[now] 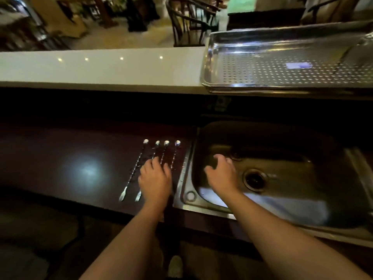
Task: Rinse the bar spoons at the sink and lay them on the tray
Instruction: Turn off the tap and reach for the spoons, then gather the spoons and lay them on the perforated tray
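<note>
Several long metal bar spoons (139, 158) lie side by side on the dark counter, just left of the steel sink (292, 201). My left hand (155, 180) rests over the middle spoons with fingers spread; it hides their lower parts, and I cannot tell whether it grips one. My right hand (221, 174) hovers over the sink's left side, fingers loosely curved and holding nothing. A perforated steel tray (222, 77) sits on the raised white bar top at the upper right, with no spoons on it.
The sink has a round drain (254, 179) near its middle and no tap in view. The white bar top (101, 69) runs along the back, above the dark counter (60, 164). Chairs and tables stand beyond the bar.
</note>
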### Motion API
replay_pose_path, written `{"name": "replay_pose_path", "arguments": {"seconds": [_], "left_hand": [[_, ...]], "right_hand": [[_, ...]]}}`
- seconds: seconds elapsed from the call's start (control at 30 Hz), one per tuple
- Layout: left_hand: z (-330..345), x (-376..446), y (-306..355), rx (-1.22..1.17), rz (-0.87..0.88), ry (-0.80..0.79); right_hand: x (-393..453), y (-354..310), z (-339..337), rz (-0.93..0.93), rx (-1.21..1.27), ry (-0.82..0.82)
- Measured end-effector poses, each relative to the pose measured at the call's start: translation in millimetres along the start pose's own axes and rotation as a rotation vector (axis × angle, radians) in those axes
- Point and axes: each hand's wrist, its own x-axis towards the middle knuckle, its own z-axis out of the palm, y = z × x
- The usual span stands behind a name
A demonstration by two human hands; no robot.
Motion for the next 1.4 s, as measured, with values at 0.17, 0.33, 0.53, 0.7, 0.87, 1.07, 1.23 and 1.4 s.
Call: {"name": "replay_pose_path", "arguments": {"seconds": [0.17, 0.33, 0.53, 0.7, 0.87, 1.07, 1.23, 1.4], "left_hand": [[-13.1, 38.3, -62.5, 0.024, -0.099, -0.088], [-11.2, 75.9, -105.8, 0.033, -0.140, -0.242], [-4.4, 98.7, -129.8, 0.010, -0.141, -0.430], [2.0, 105.3, -133.6, 0.002, -0.072, -0.450], [1.9, 102.7, -127.3, -0.074, -0.020, -0.433], [8.4, 94.3, -110.5, -0.152, 0.030, -0.482], [12.1, 89.2, -104.9, -0.229, 0.032, -0.503], [13.4, 92.0, -105.7, -0.260, 0.017, -0.560]], "right_hand": [[1.8, -50.2, 61.6, -0.032, -0.018, -0.057], [4.8, -82.5, 103.8, 0.045, -0.043, -0.089], [3.1, -98.3, 127.6, 0.115, -0.194, -0.091], [5.2, -97.1, 139.4, 0.198, -0.332, -0.087], [5.1, -96.2, 149.5, 0.188, -0.332, -0.063], [4.7, -99.3, 159.8, 0.125, -0.291, -0.112], [3.8, -105.9, 169.4, 0.077, -0.230, -0.143], [3.0, -110.5, 174.3, 0.075, -0.171, -0.159]]}}
